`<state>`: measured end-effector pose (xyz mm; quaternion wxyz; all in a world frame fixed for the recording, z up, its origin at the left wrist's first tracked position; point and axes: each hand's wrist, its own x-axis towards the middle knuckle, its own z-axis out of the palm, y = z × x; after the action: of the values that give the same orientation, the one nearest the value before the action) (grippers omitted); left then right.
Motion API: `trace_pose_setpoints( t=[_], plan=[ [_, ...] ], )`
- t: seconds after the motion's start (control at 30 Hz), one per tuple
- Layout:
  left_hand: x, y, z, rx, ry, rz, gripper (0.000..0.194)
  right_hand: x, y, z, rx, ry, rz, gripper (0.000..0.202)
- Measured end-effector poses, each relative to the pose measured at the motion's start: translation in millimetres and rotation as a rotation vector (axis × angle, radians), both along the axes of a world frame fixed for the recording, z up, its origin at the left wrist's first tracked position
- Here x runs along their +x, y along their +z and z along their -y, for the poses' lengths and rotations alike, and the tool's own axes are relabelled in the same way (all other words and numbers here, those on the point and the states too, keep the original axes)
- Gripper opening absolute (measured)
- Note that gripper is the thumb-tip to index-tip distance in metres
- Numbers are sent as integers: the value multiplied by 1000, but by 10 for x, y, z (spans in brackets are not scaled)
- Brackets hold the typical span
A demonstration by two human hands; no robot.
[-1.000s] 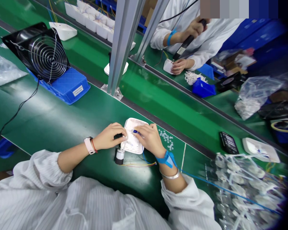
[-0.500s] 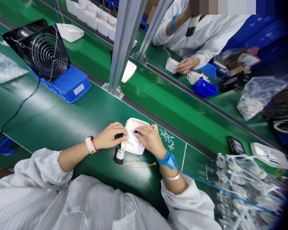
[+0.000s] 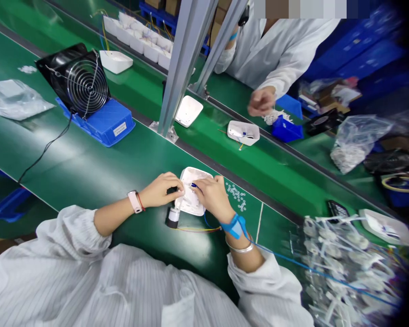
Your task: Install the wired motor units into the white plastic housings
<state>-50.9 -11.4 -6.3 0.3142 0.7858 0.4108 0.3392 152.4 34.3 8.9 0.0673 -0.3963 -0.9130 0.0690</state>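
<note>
"So, where is the white case (image 3: 191, 207) sitting?"
"It's resting on the tabletop (image 3: 136, 168), between the left hand (image 3: 162, 190) and right hand (image 3: 214, 195)."
"And their fingers?"
"Right ones are pinching a small blue piece (image 3: 193, 185); left ones are standing narrow by the rim, holding what I can't tell. I'd be bracing the case, keeping the wires (image 3: 197, 230) clear."

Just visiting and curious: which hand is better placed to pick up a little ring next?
Probably the right hand, though it seems to pinch a blue part: the rings lie beside it, while the left hand is across the white shell.
</note>
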Motion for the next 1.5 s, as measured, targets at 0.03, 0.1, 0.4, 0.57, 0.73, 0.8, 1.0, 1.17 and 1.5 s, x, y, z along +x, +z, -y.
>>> trace_pose_setpoints(
  t=[0.03,0.1,0.4,0.57,0.73,0.8,1.0,1.17,1.5],
  plan=[
    [-2,-4,3,1,3,2,11,9,-41,8,2,-14,-31,20],
    [-3,-11,8,0,2,7,11,42,-120,13,-16,-30,-122,20],
    [8,-22,21,2,-13,19,9,211,-24,83,138,161,-224,27],
    [23,-6,21,-13,-8,20,8,217,-68,130,144,136,-200,26],
    [21,-1,15,-4,-6,20,9,229,-120,189,165,31,-172,25],
    [18,-2,19,12,-8,18,9,217,-91,205,185,27,-131,26],
    [13,9,30,62,-6,6,9,35,56,217,195,-19,105,31],
    [6,3,32,82,14,-14,9,-67,100,313,170,-64,182,30],
    [-8,67,-26,96,-19,-24,9,-214,611,-1201,42,-242,-41,20]
  ],
)
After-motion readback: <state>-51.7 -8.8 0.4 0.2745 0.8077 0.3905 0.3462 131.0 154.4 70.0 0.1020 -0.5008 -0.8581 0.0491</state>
